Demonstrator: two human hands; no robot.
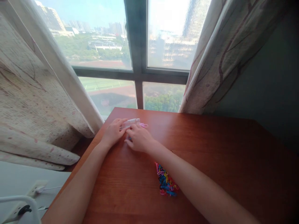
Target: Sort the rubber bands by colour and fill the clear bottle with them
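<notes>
A clear plastic container (130, 122) lies on its side near the far left of the table. My left hand (113, 132) is closed around its left end, thumb along the near side. My right hand (140, 137) is bent over its near side, with fingertips meeting the plastic. Whatever those fingers pinch is hidden beneath them. Pink elastic bands (144, 125) show just past my right knuckles at the container's right end. A bit of blue peeks out under the right fingers. Closer to me, a pile of colourful elastic bands (166, 181) lies partly behind my right forearm.
The brown wooden table (210, 149) ends at a window (137, 73) in front. Patterned curtains hang at the left (46, 84) and right (221, 53). Down at the left, beside the table edge, are a power socket (37, 188) and a white cable.
</notes>
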